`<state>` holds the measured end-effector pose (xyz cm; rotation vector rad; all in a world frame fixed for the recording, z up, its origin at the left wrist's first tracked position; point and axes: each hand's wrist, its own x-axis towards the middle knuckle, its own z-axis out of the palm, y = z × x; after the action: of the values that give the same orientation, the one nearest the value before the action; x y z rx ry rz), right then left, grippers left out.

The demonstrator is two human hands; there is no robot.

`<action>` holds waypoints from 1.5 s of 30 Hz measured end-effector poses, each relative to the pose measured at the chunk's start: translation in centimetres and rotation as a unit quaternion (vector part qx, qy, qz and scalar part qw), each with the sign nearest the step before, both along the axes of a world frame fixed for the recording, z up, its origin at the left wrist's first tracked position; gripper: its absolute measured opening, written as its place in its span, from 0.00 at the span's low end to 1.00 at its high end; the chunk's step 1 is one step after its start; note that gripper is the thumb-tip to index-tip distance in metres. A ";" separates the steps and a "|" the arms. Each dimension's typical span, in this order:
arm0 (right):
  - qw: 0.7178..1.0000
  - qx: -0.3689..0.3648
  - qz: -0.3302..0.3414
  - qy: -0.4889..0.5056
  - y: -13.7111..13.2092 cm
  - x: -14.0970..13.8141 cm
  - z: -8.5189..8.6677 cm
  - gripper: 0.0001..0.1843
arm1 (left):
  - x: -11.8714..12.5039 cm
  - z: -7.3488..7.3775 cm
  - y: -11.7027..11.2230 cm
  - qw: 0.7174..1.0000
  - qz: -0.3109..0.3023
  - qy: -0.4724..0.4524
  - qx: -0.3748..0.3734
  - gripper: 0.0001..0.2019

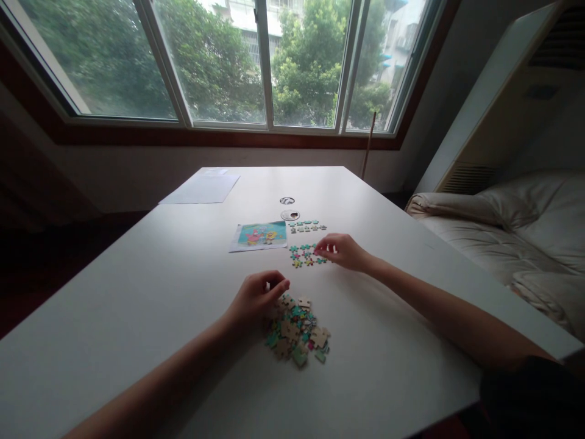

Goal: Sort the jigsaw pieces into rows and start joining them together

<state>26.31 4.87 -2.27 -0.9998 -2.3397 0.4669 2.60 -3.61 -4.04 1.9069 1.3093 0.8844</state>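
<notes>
On 1 table (pixel 137 292), 2 hands (pixel 256 299) (pixel 343 251), 3 puzzle-piece groups (pixel 297 334) (pixel 307 255) (pixel 306 227), 1 picture (pixel 258 235)

My left hand (pixel 256 299) lies close in front of me, palm down, fingers curled under into a loose fist, thumb against the forefinger, bare forearm running back to the lower left. My right hand (pixel 343 251) reaches farther out, knuckles up, fingers bent leftward; whether their tips pinch I cannot tell.
</notes>
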 end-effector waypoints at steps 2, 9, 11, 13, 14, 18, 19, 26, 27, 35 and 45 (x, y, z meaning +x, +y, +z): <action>0.995 -0.024 0.098 -0.012 -3.1 -0.6 0.2 0.10 | 0.0 -0.1 0.0 1.000 -0.001 0.003 0.005 0.14; 0.989 -0.021 0.142 -0.025 -7.1 -1.9 -0.1 0.14 | 0.2 0.0 0.1 1.000 0.000 0.004 0.010 0.14; 0.990 -0.032 0.137 -0.016 -6.9 -2.0 -0.3 0.12 | 0.2 0.0 0.1 1.000 -0.004 0.003 0.010 0.14; 0.990 -0.046 0.132 -0.005 -6.7 -2.1 -0.5 0.12 | 0.3 0.0 0.2 1.000 -0.008 0.005 0.010 0.14; 0.990 -0.057 0.131 0.002 -6.7 -2.1 -0.5 0.12 | 0.3 0.1 0.2 1.000 -0.011 0.007 0.011 0.13; 0.987 -0.102 0.118 0.048 -6.7 -1.9 -0.7 0.07 | 0.4 0.4 0.4 0.998 -0.034 0.032 0.028 0.12; 0.986 -0.103 0.115 0.061 -6.8 -1.8 -0.7 0.06 | 0.5 0.6 0.4 0.997 -0.048 0.042 0.036 0.12; 0.982 -0.012 0.115 0.146 -7.3 -1.8 -0.3 0.06 | 0.8 1.8 0.2 0.987 -0.139 0.057 0.062 0.13; 0.980 0.001 0.128 0.155 -7.3 -1.8 -0.3 0.06 | 0.9 1.9 0.1 0.986 -0.143 0.053 0.061 0.13; 0.970 0.160 0.122 0.134 -7.0 -1.6 -0.3 0.02 | 1.3 2.2 -0.6 0.989 -0.144 -0.007 0.001 0.11; 0.978 0.177 0.033 0.110 -7.1 -1.8 -0.7 0.16 | 1.9 2.0 -0.5 0.987 -0.052 -0.130 -0.079 0.12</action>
<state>24.50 -2.21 -2.96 -0.6684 -2.1605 0.1645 4.54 -4.10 -2.00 1.6590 1.0818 0.9133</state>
